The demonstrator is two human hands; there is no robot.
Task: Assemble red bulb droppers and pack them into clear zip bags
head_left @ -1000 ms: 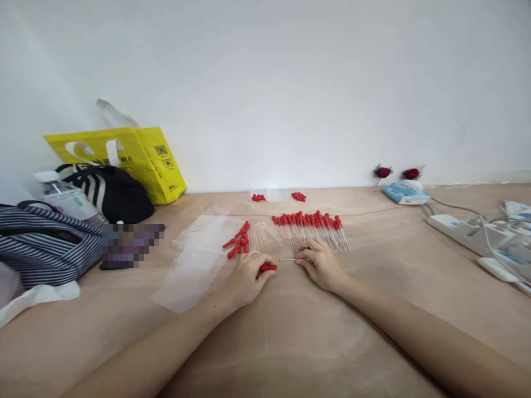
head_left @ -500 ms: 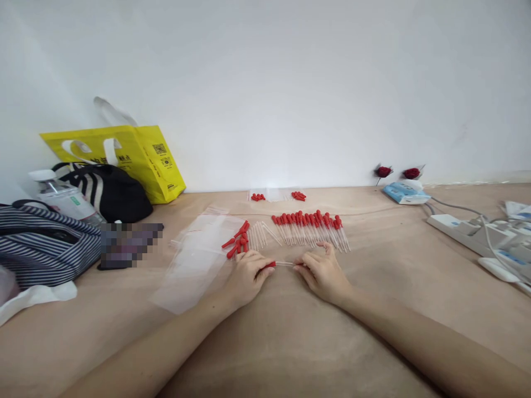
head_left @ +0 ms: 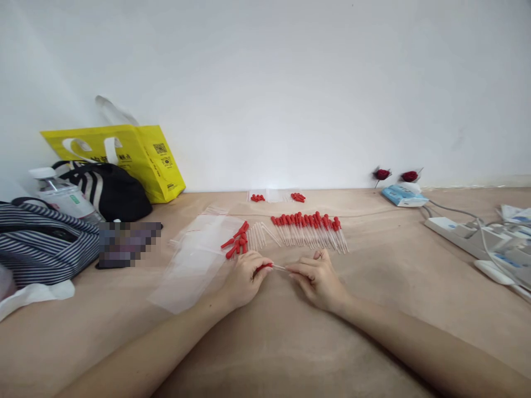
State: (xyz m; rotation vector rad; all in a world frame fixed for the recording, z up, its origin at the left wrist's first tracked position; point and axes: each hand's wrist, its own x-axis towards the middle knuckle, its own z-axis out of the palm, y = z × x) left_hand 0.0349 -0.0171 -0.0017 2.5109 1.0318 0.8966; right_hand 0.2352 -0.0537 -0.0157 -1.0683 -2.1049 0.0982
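Between finger and thumb, my left hand (head_left: pixel 245 277) pinches a red rubber dropper bulb (head_left: pixel 265 266). My right hand (head_left: pixel 319 279) grips the far end of a thin clear dropper tube (head_left: pixel 279 267), whose other end meets the bulb; how deep it sits inside is hidden by my fingers. Just beyond my left hand lie several loose red bulbs (head_left: pixel 237 242), and beside them several bare clear tubes (head_left: pixel 258 236). A row of droppers with red bulbs fitted (head_left: pixel 309 226) lies beyond my right hand, bulbs toward the wall.
Flat clear plastic bags (head_left: pixel 194 260) lie left of my hands. Small bags with red bulbs (head_left: pixel 257 197) rest by the wall. At left are a yellow bag (head_left: pixel 136 166), a bottle (head_left: pixel 66 196), a striped pouch (head_left: pixel 50 243) and a phone (head_left: pixel 130 246). Tissues (head_left: pixel 404 195) and a power strip (head_left: pixel 464 235) are at right.
My right hand has moved slightly left, toward my left hand, and less of the tube shows between them. The bulb remains pinched in my left hand.
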